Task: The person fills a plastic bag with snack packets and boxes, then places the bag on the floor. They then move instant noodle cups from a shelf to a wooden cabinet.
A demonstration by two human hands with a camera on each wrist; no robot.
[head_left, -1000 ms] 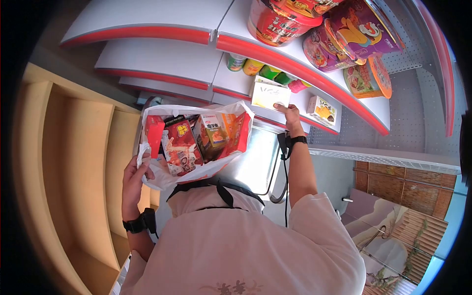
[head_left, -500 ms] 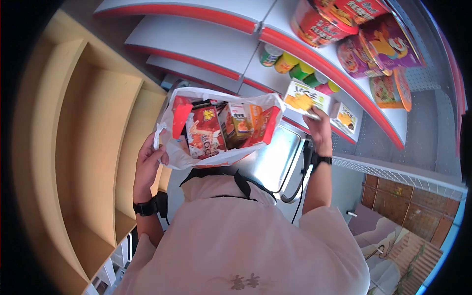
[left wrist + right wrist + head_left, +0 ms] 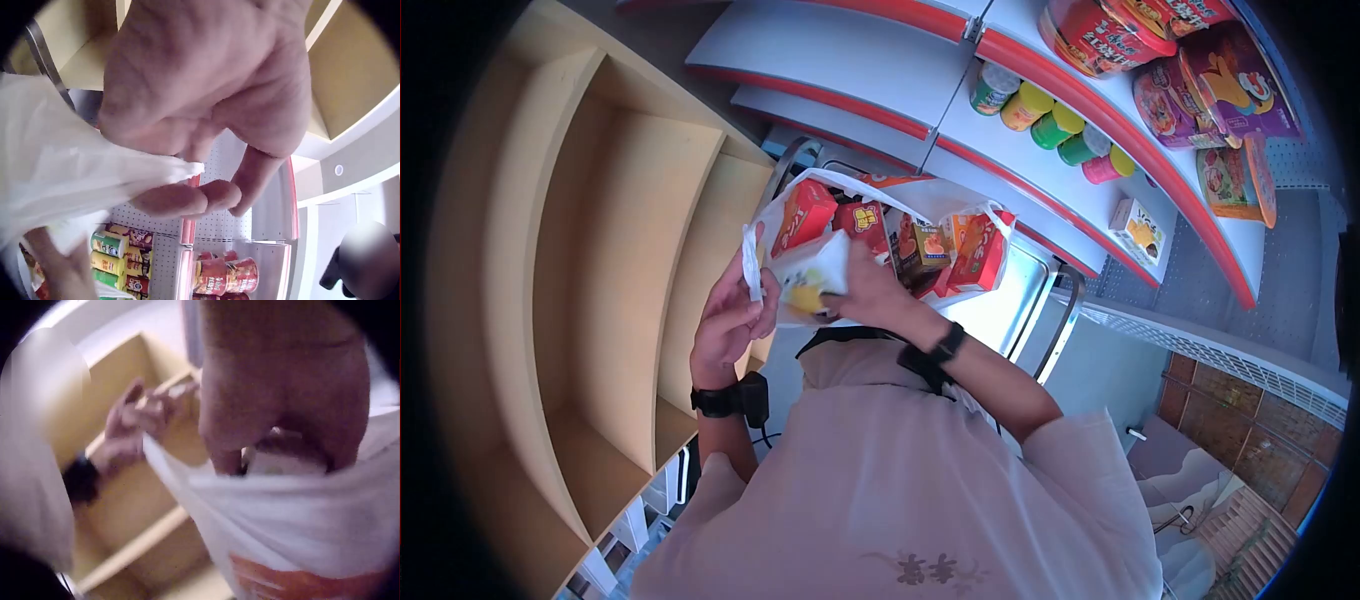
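Note:
My left hand [image 3: 728, 325] grips a gathered corner of a white plastic bag [image 3: 312, 519], its fingers curled round the twisted plastic in the left wrist view. My right hand [image 3: 872, 292] holds a white snack box [image 3: 815, 272] with a yellow picture, blurred by motion, at the left side of the bag's mouth. In the right wrist view the fingers reach past the bag's rim, which partly hides the box. Inside the bag lie a red box [image 3: 804, 214], another red box [image 3: 978, 252] at the right and a brown carton [image 3: 932, 246].
A similar white box [image 3: 1140, 234] stands on the red-edged shelf [image 3: 1040, 205] at the right, near several coloured canisters [image 3: 1057, 127]. Instant noodle tubs [image 3: 1100, 40] fill the shelf above. Wooden shelving [image 3: 625, 230] rises at the left. A metal cart [image 3: 1055, 318] is under the bag.
My right hand has taken the white box away from the shelf and brought it left to the bag's mouth. The left hand keeps its grip on the bag.

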